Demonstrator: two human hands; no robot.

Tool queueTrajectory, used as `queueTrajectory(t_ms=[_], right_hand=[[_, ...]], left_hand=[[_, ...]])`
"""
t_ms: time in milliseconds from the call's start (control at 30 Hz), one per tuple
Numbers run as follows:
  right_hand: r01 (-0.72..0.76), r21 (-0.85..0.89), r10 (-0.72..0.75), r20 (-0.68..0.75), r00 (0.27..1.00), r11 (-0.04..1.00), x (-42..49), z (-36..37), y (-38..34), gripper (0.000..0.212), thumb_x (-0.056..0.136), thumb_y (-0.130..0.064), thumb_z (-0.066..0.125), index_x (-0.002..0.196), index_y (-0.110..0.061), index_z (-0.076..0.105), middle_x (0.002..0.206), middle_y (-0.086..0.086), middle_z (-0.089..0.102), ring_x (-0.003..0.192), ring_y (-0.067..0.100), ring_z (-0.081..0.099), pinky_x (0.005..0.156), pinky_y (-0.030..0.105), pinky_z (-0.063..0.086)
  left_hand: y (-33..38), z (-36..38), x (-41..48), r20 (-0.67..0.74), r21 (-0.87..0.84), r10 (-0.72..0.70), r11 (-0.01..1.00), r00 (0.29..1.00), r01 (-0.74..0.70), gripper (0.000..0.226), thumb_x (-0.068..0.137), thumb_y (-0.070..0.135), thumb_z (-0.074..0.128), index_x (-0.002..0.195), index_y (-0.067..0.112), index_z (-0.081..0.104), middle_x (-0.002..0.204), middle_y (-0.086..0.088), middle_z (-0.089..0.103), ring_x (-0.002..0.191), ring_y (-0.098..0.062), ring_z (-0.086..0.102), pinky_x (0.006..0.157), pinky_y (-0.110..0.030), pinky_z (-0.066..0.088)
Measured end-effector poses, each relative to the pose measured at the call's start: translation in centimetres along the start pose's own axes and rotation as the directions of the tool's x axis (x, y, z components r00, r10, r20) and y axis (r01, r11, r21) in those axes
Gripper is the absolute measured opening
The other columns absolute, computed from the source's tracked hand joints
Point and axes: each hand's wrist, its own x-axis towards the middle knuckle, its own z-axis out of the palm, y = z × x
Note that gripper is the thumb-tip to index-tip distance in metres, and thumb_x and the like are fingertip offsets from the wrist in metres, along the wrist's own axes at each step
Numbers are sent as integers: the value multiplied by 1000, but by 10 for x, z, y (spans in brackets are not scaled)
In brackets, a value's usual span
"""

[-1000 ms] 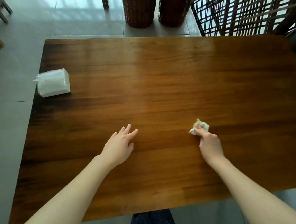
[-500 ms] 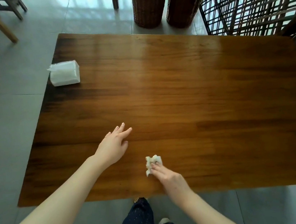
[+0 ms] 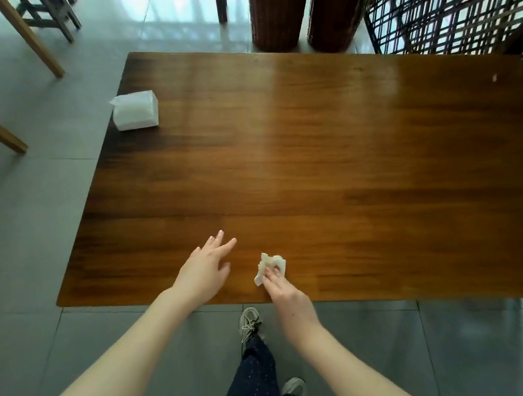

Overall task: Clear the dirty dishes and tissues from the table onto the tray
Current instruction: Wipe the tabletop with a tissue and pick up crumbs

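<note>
Moved: tissue now at near surface edge, right hand grip pinching it; left hand flat, wide. No dishes, tray visible; pack untouched.

The worktop is warm honey-brown wood with long streaked grain, darker bands along its left side and a pale sheen across its far half. At its near edge lies a white crumpled tissue; at its far left corner, a white tissue pack. Around it the floor is grey tile with thin joints. Beyond it stand dark red-brown woven baskets. Below its near edge, trousers are navy with tiny white dots.
</note>
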Motion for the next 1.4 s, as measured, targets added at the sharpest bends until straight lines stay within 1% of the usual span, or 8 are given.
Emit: queueTrajectory(t_ms=[133, 300, 400, 567, 733, 900, 1200, 1400], right_hand=[[1, -68, -3, -36, 999, 998, -14, -33, 51, 71, 85, 16, 51, 146, -15, 32, 153, 0, 28, 141, 10, 26, 109, 18, 26], [-419, 115, 434, -252, 865, 901, -49, -71, 121, 55, 92, 12, 41, 139, -15, 46, 143, 0, 47, 128, 20, 49, 103, 29, 40], [-487, 160, 512, -296, 806, 859, -46, -62, 106, 52, 93, 12, 36, 136, -13, 50, 142, 4, 49, 126, 22, 51, 103, 28, 40], [-274, 118, 292, -192, 937, 955, -47, -35, 63, 51, 93, 9, 42, 141, -10, 42, 147, 5, 41, 135, 16, 40, 106, 21, 33], [-236, 14, 235, -190, 953, 972, -44, -64, 86, 44, 84, 11, 59, 125, -8, 61, 129, 11, 60, 116, 26, 59, 94, 34, 52], [-145, -145, 127, -131, 983, 979, -37, -74, 97, 52, 80, 5, 68, 129, -10, 58, 139, 17, 49, 127, 29, 49, 106, 36, 41], [-27, -166, -3, -180, 984, 986, -30, -74, 96, 65, 35, -2, 94, 96, -12, 75, 95, -1, 72, 82, 13, 67, 70, 24, 54], [-57, -65, 44, -196, 980, 996, -13, -78, 96, 49, 49, 7, 88, 94, -10, 75, 92, 1, 71, 78, 14, 66, 66, 22, 57]], left_hand=[[4, 7, -12, -3, 8, -3, 1000, 1000, 3, 56, 99, 20, 40, 150, 34, 22, 160, 3, 6, 147, -15, 7, 119, -37, 10], [20, 20, -21, -12, 20, 12, 1000, 1000, -12, 55, 99, 19, 40, 150, 33, 23, 160, 2, 7, 147, -16, 8, 118, -36, 11], [31, 29, -26, 4, 16, 19, 1000, 1000, -19, 55, 100, 19, 40, 150, 32, 23, 160, 2, 6, 147, -15, 8, 118, -35, 10], [46, 37, -25, 12, 15, 38, 999, 999, -38, 56, 99, 19, 42, 150, 32, 22, 160, 2, 6, 147, -15, 9, 118, -34, 11], [56, 32, -2, 24, 20, 71, 997, 997, -71, 55, 100, 19, 39, 150, 33, 23, 160, 2, 7, 147, -15, 9, 118, -34, 11], [70, 29, 22, 39, -8, 120, 993, 992, -120, 55, 99, 18, 40, 150, 33, 24, 160, 2, 8, 147, -16, 10, 118, -34, 11], [90, -2, 80, 26, 10, 204, 979, 979, -204, 56, 99, 17, 42, 149, 32, 25, 160, 1, 10, 147, -16, 11, 118, -34, 12], [94, -13, 100, 50, 20, 211, 977, 976, -213, 56, 98, 16, 42, 149, 32, 25, 160, 0, 10, 147, -16, 11, 117, -34, 12]])
